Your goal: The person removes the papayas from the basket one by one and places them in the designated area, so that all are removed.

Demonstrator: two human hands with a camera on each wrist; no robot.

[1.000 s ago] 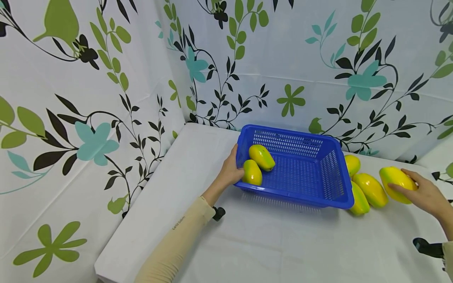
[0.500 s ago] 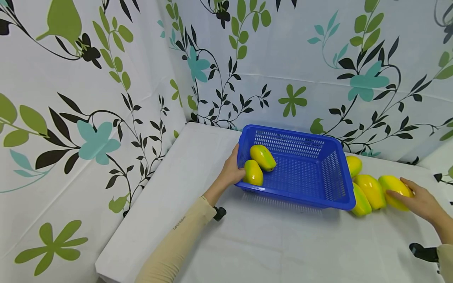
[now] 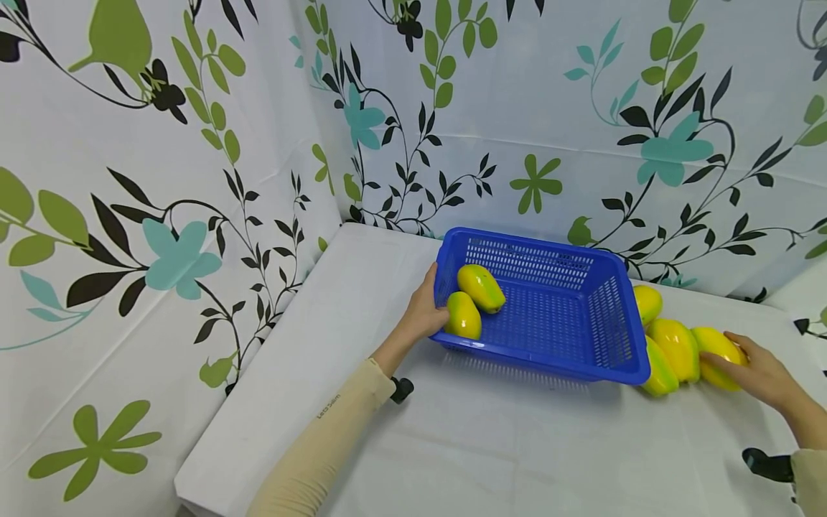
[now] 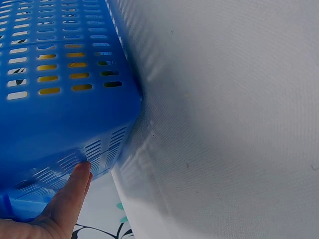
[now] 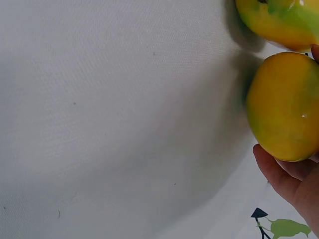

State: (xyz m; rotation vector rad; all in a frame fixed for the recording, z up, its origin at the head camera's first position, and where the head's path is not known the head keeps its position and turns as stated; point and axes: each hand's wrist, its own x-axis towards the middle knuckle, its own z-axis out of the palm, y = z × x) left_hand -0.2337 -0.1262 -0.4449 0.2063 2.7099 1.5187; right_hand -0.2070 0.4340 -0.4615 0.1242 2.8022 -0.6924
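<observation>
A blue plastic basket [image 3: 549,370] with slotted walls stands on the white table. Two yellow-green mangoes lie at its left end, a front one [image 3: 463,316] and a rear one [image 3: 481,289]. My left hand [image 3: 423,309] grips the basket's left rim, thumb over the inside; the left wrist view has its fingers [image 4: 75,191] along the outer wall. Beyond the basket's right side, my right hand [image 3: 759,370] holds a mango [image 3: 718,357], which also shows in the right wrist view as a yellow fruit [image 5: 284,107] between thumb and fingers.
Beside the held mango, more mangoes cluster against the basket's right wall: one in the middle [image 3: 675,348], one at the front [image 3: 659,370] and one behind [image 3: 648,303]. A leaf-patterned curtain [image 3: 517,93] hangs behind and left of the table [image 3: 452,445].
My right hand has moved left with its mango, bringing it down against the mango cluster. The left hand keeps its hold on the basket, which stays in place.
</observation>
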